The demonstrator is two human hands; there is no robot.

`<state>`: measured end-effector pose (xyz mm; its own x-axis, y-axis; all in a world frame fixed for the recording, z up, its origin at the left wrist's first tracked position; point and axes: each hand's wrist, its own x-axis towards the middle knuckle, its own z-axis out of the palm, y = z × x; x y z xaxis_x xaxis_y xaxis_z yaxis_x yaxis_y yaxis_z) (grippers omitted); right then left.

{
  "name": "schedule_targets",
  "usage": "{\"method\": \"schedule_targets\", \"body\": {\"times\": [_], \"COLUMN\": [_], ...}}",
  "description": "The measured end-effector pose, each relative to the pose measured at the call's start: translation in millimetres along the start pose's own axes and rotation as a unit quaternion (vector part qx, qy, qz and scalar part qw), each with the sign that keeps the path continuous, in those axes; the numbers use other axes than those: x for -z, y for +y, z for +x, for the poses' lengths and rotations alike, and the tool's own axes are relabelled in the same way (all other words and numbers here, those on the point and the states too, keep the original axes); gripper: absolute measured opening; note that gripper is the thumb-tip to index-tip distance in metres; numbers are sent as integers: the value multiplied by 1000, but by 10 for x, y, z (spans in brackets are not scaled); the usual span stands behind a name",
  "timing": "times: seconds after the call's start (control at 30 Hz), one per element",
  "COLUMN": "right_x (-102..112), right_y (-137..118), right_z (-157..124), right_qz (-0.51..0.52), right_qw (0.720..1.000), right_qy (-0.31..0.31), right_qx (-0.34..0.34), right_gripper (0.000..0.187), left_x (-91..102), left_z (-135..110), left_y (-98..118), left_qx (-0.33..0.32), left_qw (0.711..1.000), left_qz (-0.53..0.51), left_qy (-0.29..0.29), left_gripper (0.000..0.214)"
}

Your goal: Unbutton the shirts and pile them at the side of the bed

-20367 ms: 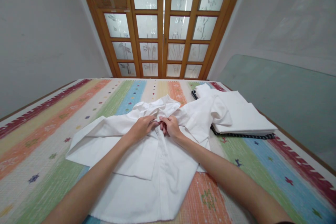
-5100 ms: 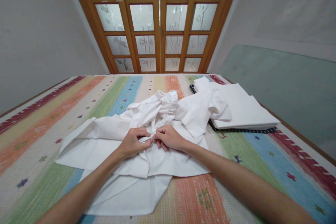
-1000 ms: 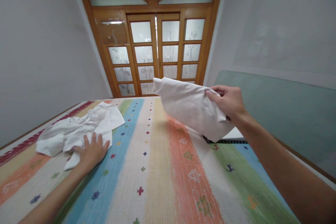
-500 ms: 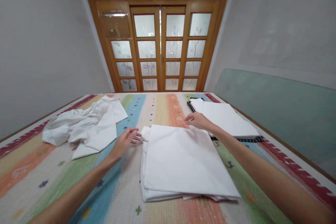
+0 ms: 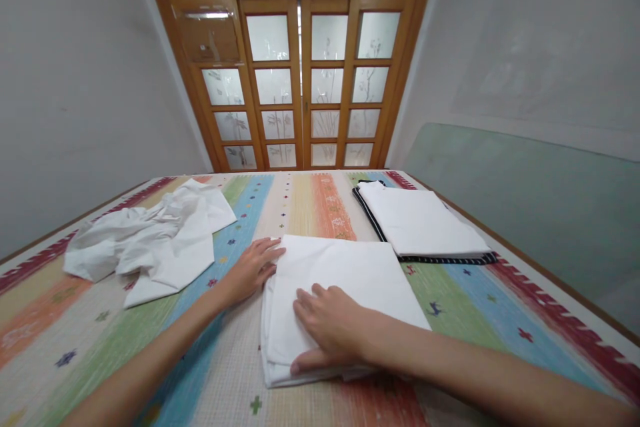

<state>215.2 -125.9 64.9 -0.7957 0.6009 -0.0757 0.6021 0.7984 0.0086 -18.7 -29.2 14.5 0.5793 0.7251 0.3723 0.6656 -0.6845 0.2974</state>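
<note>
A folded white cloth (image 5: 350,267) lies flat in front of me, its layers showing along the left and near edges. At its far left corner rests my left hand (image 5: 257,267), fingers on the cloth's edge and not wrapped round it. My right hand (image 5: 327,327) lies on the near part of the cloth, palm down with the fingers spread and the thumb near the front edge. Part of the cloth is hidden under the right hand and forearm.
To the left lies a crumpled white cloth (image 5: 165,233). At the right back is another folded white cloth (image 5: 425,220) on top of a black-edged fabric (image 5: 445,258). A striped, patterned tablecloth (image 5: 225,353) covers the table. Walls flank both sides; wooden doors (image 5: 300,80) stand beyond.
My right hand has come from beyond the cloth's far edge down onto its near part. My left hand has moved right onto the far left corner. The view has shifted slightly.
</note>
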Motion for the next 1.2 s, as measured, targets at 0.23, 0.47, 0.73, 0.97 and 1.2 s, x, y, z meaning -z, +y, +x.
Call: {"method": "schedule_targets", "body": {"times": [0.23, 0.47, 0.73, 0.97, 1.2], "right_x": [-22, 130, 801, 672, 273], "right_y": [-161, 6, 1185, 1946, 1472], "right_z": [10, -31, -195, -363, -153], "right_qz": [-33, 33, 16, -75, 187], "right_qw": [999, 999, 907, 844, 920], "right_qy": [7, 18, 248, 251, 129], "right_qx": [37, -17, -341, -468, -319], "right_gripper": [44, 21, 20, 44, 22], "left_x": [29, 45, 135, 70, 28], "left_z": [55, 45, 40, 180, 386], "left_y": [58, 93, 11, 34, 271], "left_qx": [-26, 6, 210, 272, 175], "left_qw": [999, 1000, 959, 931, 968], "left_qz": [34, -20, -160, -239, -147], "left_qy": [-17, 0, 98, 53, 106], "left_gripper": [31, 29, 54, 54, 33]}}
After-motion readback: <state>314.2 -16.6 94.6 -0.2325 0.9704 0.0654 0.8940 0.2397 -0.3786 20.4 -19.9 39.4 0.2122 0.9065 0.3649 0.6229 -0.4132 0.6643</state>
